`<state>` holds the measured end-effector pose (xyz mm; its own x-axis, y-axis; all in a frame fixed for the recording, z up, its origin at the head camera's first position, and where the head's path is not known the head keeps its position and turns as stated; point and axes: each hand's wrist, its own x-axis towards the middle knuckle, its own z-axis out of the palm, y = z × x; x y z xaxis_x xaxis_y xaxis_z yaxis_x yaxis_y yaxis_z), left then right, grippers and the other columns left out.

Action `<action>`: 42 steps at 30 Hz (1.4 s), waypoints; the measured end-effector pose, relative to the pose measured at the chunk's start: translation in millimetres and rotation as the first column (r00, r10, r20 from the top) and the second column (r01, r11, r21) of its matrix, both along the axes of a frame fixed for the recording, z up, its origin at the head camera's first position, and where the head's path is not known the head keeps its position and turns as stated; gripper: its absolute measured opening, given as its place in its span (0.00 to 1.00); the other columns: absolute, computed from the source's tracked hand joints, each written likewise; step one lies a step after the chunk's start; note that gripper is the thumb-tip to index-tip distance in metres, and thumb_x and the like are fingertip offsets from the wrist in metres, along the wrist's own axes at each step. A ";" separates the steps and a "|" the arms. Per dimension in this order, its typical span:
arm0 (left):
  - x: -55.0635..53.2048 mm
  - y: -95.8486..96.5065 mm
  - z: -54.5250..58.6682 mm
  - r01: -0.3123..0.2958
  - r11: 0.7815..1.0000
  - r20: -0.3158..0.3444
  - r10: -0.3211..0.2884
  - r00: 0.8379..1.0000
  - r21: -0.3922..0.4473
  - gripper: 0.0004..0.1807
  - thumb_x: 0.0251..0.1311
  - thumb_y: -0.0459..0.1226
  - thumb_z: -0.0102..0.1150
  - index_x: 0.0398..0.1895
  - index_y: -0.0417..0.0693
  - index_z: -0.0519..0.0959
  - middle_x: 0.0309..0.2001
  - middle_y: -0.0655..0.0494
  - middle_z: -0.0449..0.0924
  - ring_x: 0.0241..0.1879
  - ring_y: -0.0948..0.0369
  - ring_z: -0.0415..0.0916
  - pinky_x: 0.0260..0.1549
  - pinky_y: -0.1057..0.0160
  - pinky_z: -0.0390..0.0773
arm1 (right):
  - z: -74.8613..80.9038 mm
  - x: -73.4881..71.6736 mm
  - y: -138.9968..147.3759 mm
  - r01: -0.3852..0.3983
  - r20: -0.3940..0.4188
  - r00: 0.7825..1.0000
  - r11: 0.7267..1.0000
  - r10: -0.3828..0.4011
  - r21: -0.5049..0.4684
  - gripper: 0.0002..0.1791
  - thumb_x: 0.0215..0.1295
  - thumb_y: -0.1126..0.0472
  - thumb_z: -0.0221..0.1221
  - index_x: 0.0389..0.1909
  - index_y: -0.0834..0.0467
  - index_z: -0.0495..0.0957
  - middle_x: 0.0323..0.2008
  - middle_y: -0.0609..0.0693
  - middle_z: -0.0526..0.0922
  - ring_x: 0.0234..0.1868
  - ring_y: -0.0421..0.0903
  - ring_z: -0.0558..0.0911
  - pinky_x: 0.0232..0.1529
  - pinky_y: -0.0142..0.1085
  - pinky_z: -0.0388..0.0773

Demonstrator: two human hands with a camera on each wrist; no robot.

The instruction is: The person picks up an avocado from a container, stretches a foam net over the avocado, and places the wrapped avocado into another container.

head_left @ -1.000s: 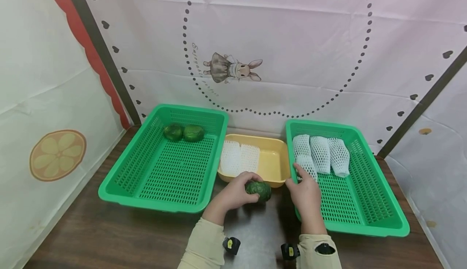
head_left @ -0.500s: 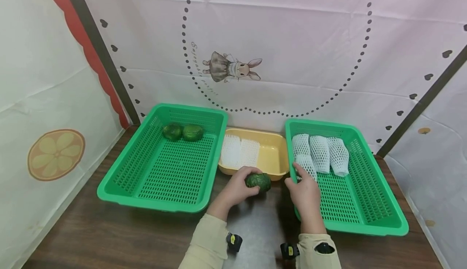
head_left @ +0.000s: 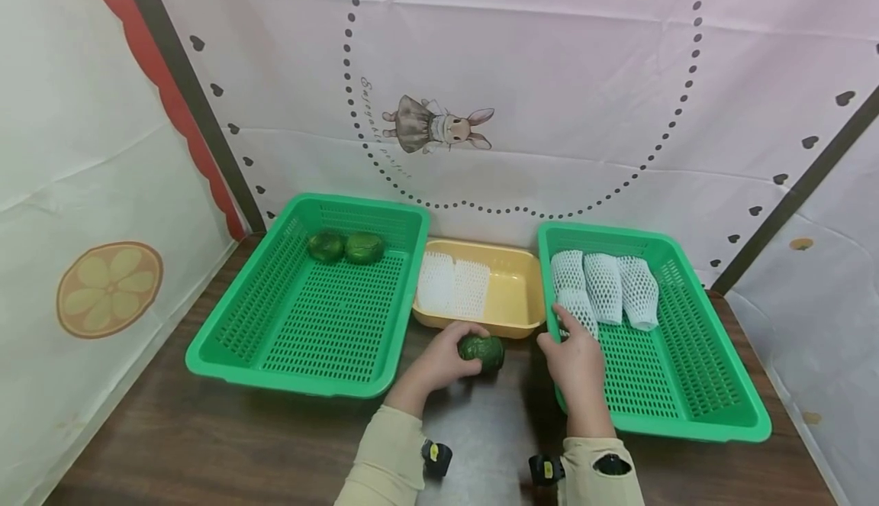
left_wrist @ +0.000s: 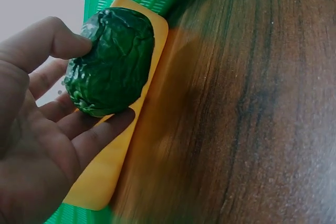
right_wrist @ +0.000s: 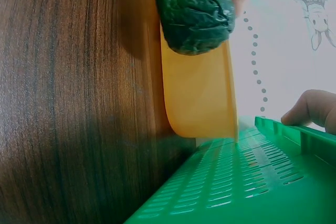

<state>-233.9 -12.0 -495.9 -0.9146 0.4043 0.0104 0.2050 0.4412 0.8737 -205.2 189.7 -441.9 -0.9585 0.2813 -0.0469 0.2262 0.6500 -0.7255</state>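
Note:
My left hand [head_left: 442,359] grips a dark green, wrinkled, glossy oval fruit [head_left: 482,353] between thumb and fingers, just in front of the yellow tray [head_left: 527,292]. In the left wrist view the thumb presses on the top of the fruit [left_wrist: 113,61], with the fingers curled beneath it. My right hand [head_left: 578,365] rests at the near left rim of the right green basket [head_left: 721,384], holding nothing. Its index finger reaches over the rim, and the thumb is spread apart. White foam net sleeves [head_left: 453,286] lie flat in the left part of the tray.
A larger green basket [head_left: 288,385] on the left holds two dark green fruits [head_left: 346,248] near its back wall. Several items in white foam nets [head_left: 604,288] lie in the right basket. A printed cloth [head_left: 584,101] hangs behind the wooden table [head_left: 158,445].
The yellow tray has slid slightly back, away from me. My left hand, with the fruit, moved forward and then came back a little. The right hand has stayed in place.

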 end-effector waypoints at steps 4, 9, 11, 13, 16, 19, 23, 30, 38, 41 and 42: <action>0.9 -0.8 -1.8 0.014 1.000 0.023 -0.013 1.000 -0.025 0.20 0.46 0.30 0.63 0.46 0.47 0.75 0.49 0.50 0.71 0.47 0.54 0.69 0.47 0.54 0.69 | -0.3 -0.3 0.2 -0.005 -0.004 1.000 1.000 0.005 0.002 0.32 0.55 0.61 0.52 0.65 0.56 0.65 0.55 0.62 0.74 0.38 0.52 0.77 0.28 0.39 0.69; 2.2 -2.4 -3.9 0.031 0.998 0.047 -0.029 0.998 -0.049 0.20 0.46 0.29 0.64 0.46 0.46 0.75 0.48 0.50 0.71 0.47 0.54 0.69 0.47 0.53 0.69 | -0.6 -0.3 0.4 -0.007 -0.010 1.000 1.000 0.007 -0.003 0.32 0.55 0.61 0.52 0.65 0.56 0.65 0.54 0.62 0.74 0.38 0.52 0.77 0.28 0.39 0.69; 2.7 -3.0 -3.8 0.037 0.998 0.047 -0.034 0.998 -0.053 0.20 0.46 0.29 0.64 0.46 0.46 0.75 0.48 0.50 0.71 0.46 0.54 0.68 0.46 0.52 0.69 | -0.6 -0.2 0.4 -0.007 -0.011 1.000 1.000 0.007 -0.005 0.32 0.55 0.61 0.52 0.65 0.56 0.65 0.54 0.61 0.74 0.38 0.52 0.77 0.28 0.39 0.69; 3.4 -3.3 -3.7 0.038 0.998 0.047 -0.035 0.998 -0.054 0.20 0.46 0.29 0.63 0.46 0.46 0.75 0.48 0.50 0.70 0.46 0.54 0.68 0.46 0.51 0.69 | -0.6 -0.3 0.4 -0.008 -0.011 1.000 1.000 0.008 -0.007 0.32 0.55 0.61 0.52 0.65 0.56 0.65 0.54 0.61 0.74 0.39 0.52 0.77 0.29 0.39 0.69; 4.6 -3.8 -4.1 0.037 0.998 0.043 -0.034 0.998 -0.054 0.21 0.45 0.28 0.62 0.46 0.46 0.74 0.48 0.49 0.70 0.46 0.54 0.68 0.45 0.52 0.69 | -0.3 -0.4 0.4 -0.009 -0.008 1.000 1.000 0.009 -0.006 0.32 0.55 0.61 0.52 0.65 0.56 0.65 0.54 0.61 0.74 0.39 0.52 0.77 0.29 0.39 0.69; 6.6 -4.1 -4.4 0.037 0.998 0.043 -0.035 0.998 -0.051 0.23 0.44 0.27 0.61 0.47 0.46 0.72 0.48 0.50 0.69 0.46 0.54 0.67 0.44 0.53 0.69 | 0.1 -0.3 0.5 -0.011 -0.001 1.000 1.000 0.011 -0.009 0.32 0.55 0.61 0.52 0.65 0.56 0.65 0.55 0.61 0.74 0.38 0.51 0.77 0.29 0.39 0.69; 8.5 -4.5 -3.2 0.043 0.998 0.047 -0.041 0.998 -0.042 0.24 0.43 0.26 0.60 0.48 0.46 0.70 0.49 0.51 0.69 0.47 0.55 0.66 0.43 0.55 0.69 | 0.8 0.2 0.7 -0.011 0.006 1.000 1.000 0.011 -0.015 0.32 0.56 0.61 0.52 0.65 0.55 0.64 0.55 0.61 0.73 0.39 0.52 0.77 0.28 0.39 0.69; 8.8 -5.0 -0.3 0.053 0.998 0.043 -0.052 0.998 -0.037 0.25 0.43 0.26 0.61 0.48 0.45 0.71 0.50 0.50 0.68 0.47 0.54 0.66 0.44 0.55 0.70 | 0.8 0.1 1.0 -0.010 0.004 1.000 1.000 0.010 -0.009 0.32 0.56 0.61 0.52 0.65 0.55 0.65 0.55 0.61 0.73 0.41 0.52 0.77 0.29 0.40 0.70; 9.5 -3.8 3.1 0.051 0.998 0.045 -0.049 0.998 -0.032 0.24 0.44 0.27 0.61 0.49 0.45 0.72 0.50 0.50 0.68 0.47 0.55 0.67 0.44 0.55 0.70 | 1.1 -0.1 1.2 -0.010 0.005 1.000 1.000 0.010 -0.003 0.32 0.56 0.60 0.52 0.65 0.56 0.65 0.55 0.62 0.73 0.42 0.53 0.77 0.32 0.42 0.70; 10.2 -1.9 7.0 0.045 0.998 0.035 -0.044 0.998 -0.034 0.23 0.46 0.28 0.61 0.49 0.44 0.72 0.50 0.50 0.69 0.49 0.53 0.68 0.47 0.54 0.69 | 1.4 0.0 1.3 -0.011 0.007 1.000 1.000 0.011 -0.002 0.32 0.56 0.60 0.52 0.65 0.55 0.65 0.55 0.62 0.73 0.42 0.53 0.77 0.31 0.41 0.70; 10.5 -1.4 9.2 0.046 0.998 0.022 -0.046 0.999 -0.034 0.22 0.47 0.28 0.61 0.49 0.43 0.72 0.50 0.49 0.69 0.50 0.52 0.68 0.49 0.52 0.69 | 1.4 0.0 1.3 -0.011 0.008 1.000 1.000 0.011 -0.001 0.32 0.56 0.60 0.52 0.65 0.55 0.65 0.55 0.62 0.73 0.42 0.53 0.77 0.31 0.41 0.70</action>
<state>-223.4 -13.4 -486.7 -0.8949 0.4457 -0.0237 0.2071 0.4616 0.8626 -205.2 191.0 -440.4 -0.9612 0.2703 -0.0549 0.2246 0.6516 -0.7246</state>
